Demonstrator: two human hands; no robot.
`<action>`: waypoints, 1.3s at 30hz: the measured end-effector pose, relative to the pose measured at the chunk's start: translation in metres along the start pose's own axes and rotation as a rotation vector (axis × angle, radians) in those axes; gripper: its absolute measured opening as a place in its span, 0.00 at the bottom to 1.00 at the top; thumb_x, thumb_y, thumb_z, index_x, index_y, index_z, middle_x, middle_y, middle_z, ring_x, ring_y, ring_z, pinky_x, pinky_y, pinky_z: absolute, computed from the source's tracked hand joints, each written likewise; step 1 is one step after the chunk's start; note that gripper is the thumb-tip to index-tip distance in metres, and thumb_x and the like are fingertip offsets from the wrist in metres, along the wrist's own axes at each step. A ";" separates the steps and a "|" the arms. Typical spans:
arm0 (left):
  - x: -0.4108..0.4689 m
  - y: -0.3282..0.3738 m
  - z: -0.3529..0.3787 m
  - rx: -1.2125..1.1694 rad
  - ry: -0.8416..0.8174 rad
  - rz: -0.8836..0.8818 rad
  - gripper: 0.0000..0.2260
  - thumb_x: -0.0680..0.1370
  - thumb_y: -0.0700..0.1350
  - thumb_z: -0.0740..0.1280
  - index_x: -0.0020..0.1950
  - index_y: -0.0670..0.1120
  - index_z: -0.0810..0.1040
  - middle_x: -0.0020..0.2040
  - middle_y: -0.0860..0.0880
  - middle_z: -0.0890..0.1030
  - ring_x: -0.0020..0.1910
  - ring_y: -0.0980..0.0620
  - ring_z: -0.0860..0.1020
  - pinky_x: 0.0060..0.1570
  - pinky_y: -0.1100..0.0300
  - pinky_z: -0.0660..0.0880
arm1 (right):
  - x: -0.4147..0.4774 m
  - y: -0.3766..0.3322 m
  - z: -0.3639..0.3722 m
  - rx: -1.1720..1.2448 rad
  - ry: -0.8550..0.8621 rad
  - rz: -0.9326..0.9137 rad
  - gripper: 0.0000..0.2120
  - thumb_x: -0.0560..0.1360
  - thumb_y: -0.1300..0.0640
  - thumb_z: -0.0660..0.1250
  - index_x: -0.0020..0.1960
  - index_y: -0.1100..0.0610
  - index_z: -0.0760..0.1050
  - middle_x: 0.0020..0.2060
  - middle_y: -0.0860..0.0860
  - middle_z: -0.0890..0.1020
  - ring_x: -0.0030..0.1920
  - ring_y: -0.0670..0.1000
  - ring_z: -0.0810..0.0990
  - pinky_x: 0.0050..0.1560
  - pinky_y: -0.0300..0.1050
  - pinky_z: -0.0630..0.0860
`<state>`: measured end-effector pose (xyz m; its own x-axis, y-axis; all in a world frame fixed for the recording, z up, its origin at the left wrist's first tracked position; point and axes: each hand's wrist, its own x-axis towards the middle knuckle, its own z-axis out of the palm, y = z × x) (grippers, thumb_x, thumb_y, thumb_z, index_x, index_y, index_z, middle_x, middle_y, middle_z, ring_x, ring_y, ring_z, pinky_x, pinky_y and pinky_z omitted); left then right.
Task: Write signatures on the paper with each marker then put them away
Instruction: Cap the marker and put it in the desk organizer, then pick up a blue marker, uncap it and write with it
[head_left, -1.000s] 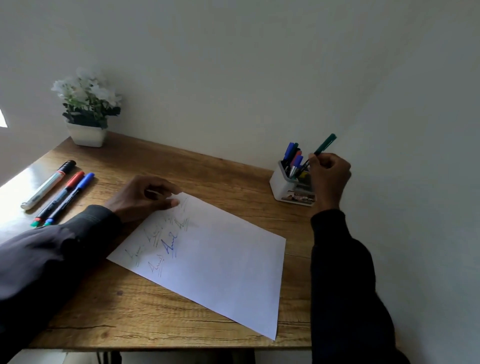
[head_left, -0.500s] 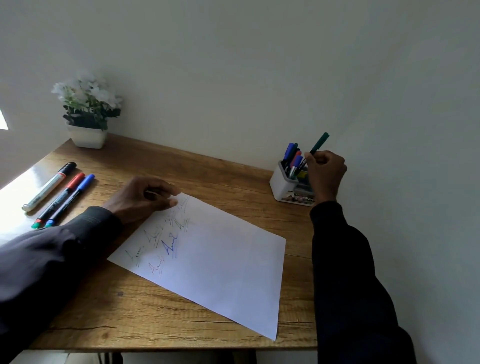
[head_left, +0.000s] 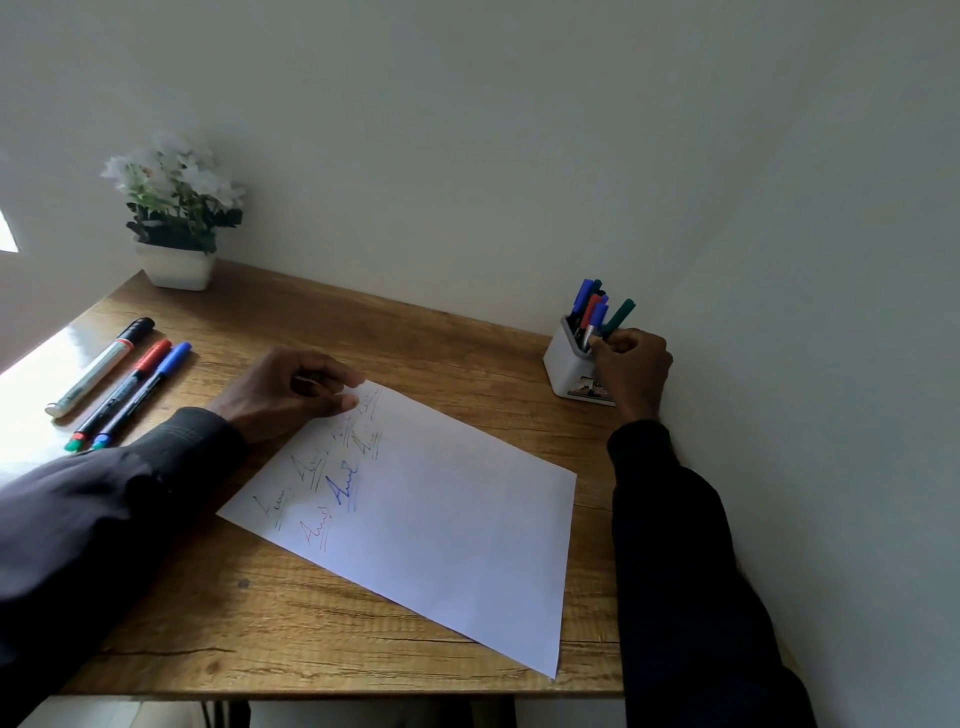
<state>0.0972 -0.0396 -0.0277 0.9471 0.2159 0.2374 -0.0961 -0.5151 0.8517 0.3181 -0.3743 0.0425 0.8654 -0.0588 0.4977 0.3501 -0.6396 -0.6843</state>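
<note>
Green marker (head_left: 619, 315) is pinched by right hand (head_left: 631, 366), fingers curled, at centre-right of frame. Its lower end is sunk in white holder (head_left: 563, 364) w/ other markers. Paper (head_left: 441, 519), mid-frame on table (head_left: 260, 623), is pinned at its upper corner by left hand (head_left: 283, 392), fingers loosely bent, tips down. Three capped markers (head_left: 120, 395) are laid at left, apart from paper.

wooden desk (head_left: 270, 623), plain white wall (head_left: 467, 130), potted flowers (head_left: 176, 218)

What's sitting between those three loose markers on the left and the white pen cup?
In the head view: the left hand, resting on the far corner of the paper, then bare desk up to the pen cup.
</note>
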 end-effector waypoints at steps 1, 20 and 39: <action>0.000 0.000 0.000 0.004 0.006 -0.003 0.10 0.75 0.43 0.75 0.56 0.48 0.86 0.51 0.53 0.84 0.45 0.57 0.84 0.37 0.67 0.79 | -0.001 0.000 0.000 -0.005 -0.010 0.007 0.09 0.74 0.58 0.76 0.50 0.64 0.85 0.43 0.58 0.87 0.39 0.50 0.81 0.43 0.38 0.74; 0.000 0.002 -0.001 -0.001 0.005 0.023 0.10 0.75 0.41 0.75 0.56 0.46 0.86 0.51 0.52 0.85 0.46 0.61 0.83 0.39 0.67 0.80 | -0.009 -0.010 -0.007 0.040 0.112 0.097 0.12 0.75 0.57 0.74 0.56 0.62 0.83 0.50 0.56 0.87 0.49 0.52 0.84 0.48 0.40 0.77; -0.021 0.027 -0.010 -0.040 0.135 -0.018 0.07 0.76 0.38 0.74 0.48 0.50 0.85 0.42 0.57 0.84 0.38 0.65 0.81 0.38 0.72 0.75 | -0.088 -0.055 0.043 0.460 -0.276 -0.009 0.01 0.72 0.60 0.75 0.42 0.55 0.84 0.36 0.52 0.86 0.35 0.48 0.81 0.38 0.46 0.79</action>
<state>0.0718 -0.0493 -0.0053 0.8991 0.3363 0.2802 -0.0940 -0.4770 0.8739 0.2382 -0.3016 0.0134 0.9018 0.1891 0.3885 0.4256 -0.2337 -0.8742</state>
